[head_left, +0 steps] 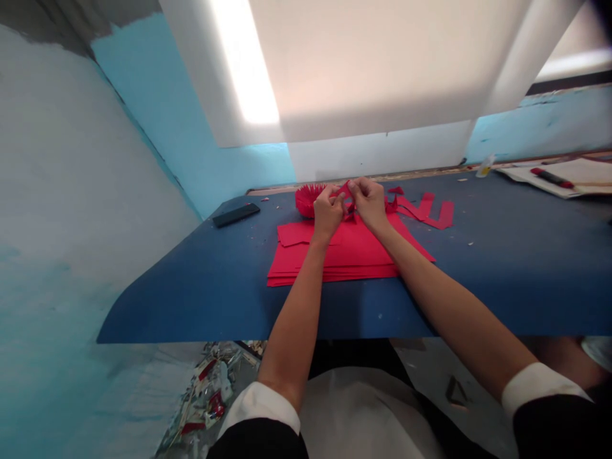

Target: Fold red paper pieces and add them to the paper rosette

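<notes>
Both hands meet over the far side of a blue table [201, 293]. My left hand [327, 210] and my right hand [368, 201] pinch a small folded piece of red paper [345, 191] between their fingertips, fingers closed on it. Under the wrists lies a stack of red paper sheets [344, 255]. A pleated red paper fan [306, 197] sits just left of my left hand. Cut red paper strips [425, 210] lie to the right of my right hand.
A black phone [236, 215] lies at the table's far left. At the far right are white papers [574, 175] with a red marker [549, 177] and a small glue bottle [485, 167]. Paper scraps litter the floor [210, 389] below the table's near edge.
</notes>
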Demonstrator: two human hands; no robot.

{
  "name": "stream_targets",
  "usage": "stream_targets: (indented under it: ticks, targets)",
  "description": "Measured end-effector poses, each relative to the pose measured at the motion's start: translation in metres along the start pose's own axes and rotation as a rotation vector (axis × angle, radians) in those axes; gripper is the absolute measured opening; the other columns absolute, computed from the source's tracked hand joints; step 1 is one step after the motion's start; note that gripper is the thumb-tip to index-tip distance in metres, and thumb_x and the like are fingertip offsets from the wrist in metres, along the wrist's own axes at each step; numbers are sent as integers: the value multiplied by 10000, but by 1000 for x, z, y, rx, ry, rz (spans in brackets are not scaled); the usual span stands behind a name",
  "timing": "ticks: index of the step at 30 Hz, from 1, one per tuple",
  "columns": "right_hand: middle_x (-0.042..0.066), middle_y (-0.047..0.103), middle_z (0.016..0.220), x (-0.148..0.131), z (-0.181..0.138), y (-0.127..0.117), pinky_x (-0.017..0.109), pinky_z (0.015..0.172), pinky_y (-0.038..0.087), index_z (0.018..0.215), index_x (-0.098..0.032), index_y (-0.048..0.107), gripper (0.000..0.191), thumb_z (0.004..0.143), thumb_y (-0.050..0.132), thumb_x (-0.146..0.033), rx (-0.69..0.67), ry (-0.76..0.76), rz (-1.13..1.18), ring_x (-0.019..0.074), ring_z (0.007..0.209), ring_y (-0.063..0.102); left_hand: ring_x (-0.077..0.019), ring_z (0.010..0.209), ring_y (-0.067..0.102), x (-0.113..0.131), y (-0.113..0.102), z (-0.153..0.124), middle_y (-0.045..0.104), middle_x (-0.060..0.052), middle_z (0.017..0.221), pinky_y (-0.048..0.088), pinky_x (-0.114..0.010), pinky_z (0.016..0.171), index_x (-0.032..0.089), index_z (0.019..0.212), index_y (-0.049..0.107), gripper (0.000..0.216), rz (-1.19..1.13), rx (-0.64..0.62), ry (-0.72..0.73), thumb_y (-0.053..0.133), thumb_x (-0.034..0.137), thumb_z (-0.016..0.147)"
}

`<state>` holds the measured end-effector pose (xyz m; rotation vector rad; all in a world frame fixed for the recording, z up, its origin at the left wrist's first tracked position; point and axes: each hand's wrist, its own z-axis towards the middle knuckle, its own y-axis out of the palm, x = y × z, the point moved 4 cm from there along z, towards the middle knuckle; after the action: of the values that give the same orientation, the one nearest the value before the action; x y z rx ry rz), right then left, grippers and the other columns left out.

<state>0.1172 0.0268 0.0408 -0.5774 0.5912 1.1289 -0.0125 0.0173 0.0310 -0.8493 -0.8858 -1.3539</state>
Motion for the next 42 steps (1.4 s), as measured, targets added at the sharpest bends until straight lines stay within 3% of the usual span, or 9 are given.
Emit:
stream_targets:
  ticks: [6, 12, 24, 28, 36, 42]
  targets:
    - [-7, 594, 686, 1, 3, 2, 317, 658, 433, 815, -247, 660, 360, 902, 705, -594, -3, 35, 93, 164, 679, 520, -110, 487, 615, 0, -1, 4, 708, 38, 634, 505, -241, 541, 225, 961, 613, 196, -179, 4, -55, 773, 339, 972]
    - [-2, 596, 720, 6, 5, 7, 316, 622, 457, 862, -258, 633, 244, 843, 721, -485, -101, 82, 201, 151, 636, 503, -101, 629, 679, 1, -2, 5, 730, 20, 755, 595, -256, 685, 208, 925, 650, 144, -241, 32, -44, 793, 215, 939]
    - [-49, 507, 626, 15, 5, 9, 284, 524, 400, 795, -266, 556, 121, 747, 662, -300, -100, 199, 319, 116, 527, 429, -92, 684, 699, -1, -1, 5, 757, 3, 810, 580, -216, 662, 212, 899, 689, 167, -228, 10, -34, 842, 152, 869]
    - [-48, 507, 636, 17, 5, 9, 288, 532, 419, 789, -258, 555, 86, 768, 632, -227, -89, 201, 322, 116, 524, 453, -95, 733, 725, -2, -2, 6, 787, -18, 859, 606, -232, 746, 184, 891, 731, 127, -246, 5, -4, 789, 73, 870]
    - [-47, 564, 662, 15, 4, 10, 273, 553, 426, 854, -255, 625, 145, 806, 760, -277, -125, 104, 356, 118, 567, 497, -187, 909, 800, -14, -9, 16, 840, -75, 969, 640, -339, 905, 185, 901, 792, 76, -175, 75, 119, 820, 132, 854]
    - [-21, 654, 728, 14, 5, 10, 291, 649, 483, 802, -233, 654, 219, 793, 846, -338, -71, 70, 320, 124, 651, 563, -199, 886, 798, -12, -11, 16, 836, -78, 942, 633, -345, 895, 192, 892, 792, 63, -76, 102, 176, 845, 221, 877]
